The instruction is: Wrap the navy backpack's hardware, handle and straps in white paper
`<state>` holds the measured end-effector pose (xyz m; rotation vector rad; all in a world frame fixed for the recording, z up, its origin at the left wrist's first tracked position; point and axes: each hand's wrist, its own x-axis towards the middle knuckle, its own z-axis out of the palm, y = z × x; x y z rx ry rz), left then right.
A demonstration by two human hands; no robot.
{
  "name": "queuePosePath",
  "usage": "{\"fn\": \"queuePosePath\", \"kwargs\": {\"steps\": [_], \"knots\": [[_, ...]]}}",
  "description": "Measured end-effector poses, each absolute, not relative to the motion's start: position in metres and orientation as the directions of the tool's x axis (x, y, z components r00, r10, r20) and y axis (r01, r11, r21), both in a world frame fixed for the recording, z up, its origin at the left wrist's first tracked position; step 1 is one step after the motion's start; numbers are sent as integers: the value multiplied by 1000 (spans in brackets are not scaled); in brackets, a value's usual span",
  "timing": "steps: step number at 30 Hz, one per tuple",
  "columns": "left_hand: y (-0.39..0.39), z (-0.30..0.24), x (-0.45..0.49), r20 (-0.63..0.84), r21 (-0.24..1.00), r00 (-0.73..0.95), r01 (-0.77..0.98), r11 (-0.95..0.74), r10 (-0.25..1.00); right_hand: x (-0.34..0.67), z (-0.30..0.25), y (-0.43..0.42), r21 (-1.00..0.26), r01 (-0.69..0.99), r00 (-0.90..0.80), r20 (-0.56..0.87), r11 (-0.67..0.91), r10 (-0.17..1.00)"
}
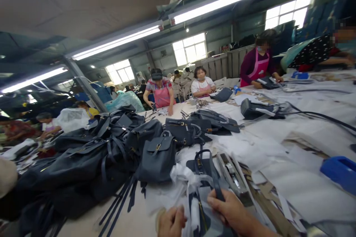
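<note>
1. Dark blue-grey, leather-like bag with a gold zip (203, 216) lies low in view between the hands, seemingly resting on the pale tabletop (133, 218), its near end cut off by the frame
2. Its zip points away from the person, leaning slightly left; the long axis seems to follow, though wrapping hides the outline
3. The right hand (229, 205) pinches a narrow dark strap (216, 177); the left hand (172, 222) is curled beside crumpled white wrapping (183, 174), and blur leaves unclear whether it grips any
4. The step in hand looks like arranging strap and wrapping; the next move seems to call for holding the strap clear of the zip
5. Just beyond, rightward, is a long grey tray (242, 192); leftward, a dark blue flap-topped backpack (157, 159)
6. Farther off, a co-worker in a pink apron (162, 96) leans over the tabletop
</note>
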<state>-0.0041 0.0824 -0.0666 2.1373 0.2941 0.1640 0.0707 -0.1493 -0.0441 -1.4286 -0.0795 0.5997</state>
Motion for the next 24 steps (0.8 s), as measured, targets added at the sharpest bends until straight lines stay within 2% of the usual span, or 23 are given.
{"fn": "queuePosePath", "kwargs": {"steps": [3, 4, 8, 12, 15, 18, 20, 24], "knots": [[31, -37, 3, -38, 952, 994, 68, -298, 105, 64, -33, -149, -969, -248, 859, -219, 2, 462], [19, -30, 5, -49, 970, 995, 67, -232, 85, 62, -30, -150, -979, -202, 864, -185, -16, 468], [0, -13, 10, -99, 984, 975, 125, -126, 198, 55, -28, -160, -995, -86, 885, -100, -51, 454], [1, -9, 10, -35, 970, 968, 92, -225, 247, 57, -27, -170, -986, -163, 888, -136, 23, 439], [4, -7, 7, 5, 947, 963, 82, -312, 271, 69, -15, -178, -917, -310, 891, -188, 251, 413], [5, -6, 3, 6, 938, 966, 83, -336, 258, 88, 4, -184, -800, -388, 879, -172, 458, 445], [5, -7, 2, 11, 935, 966, 82, -345, 260, 98, 12, -185, -803, -384, 865, -141, 456, 481], [6, -8, 1, 16, 932, 956, 93, -351, 294, 96, 7, -180, -917, -312, 837, -142, 248, 529]]}}
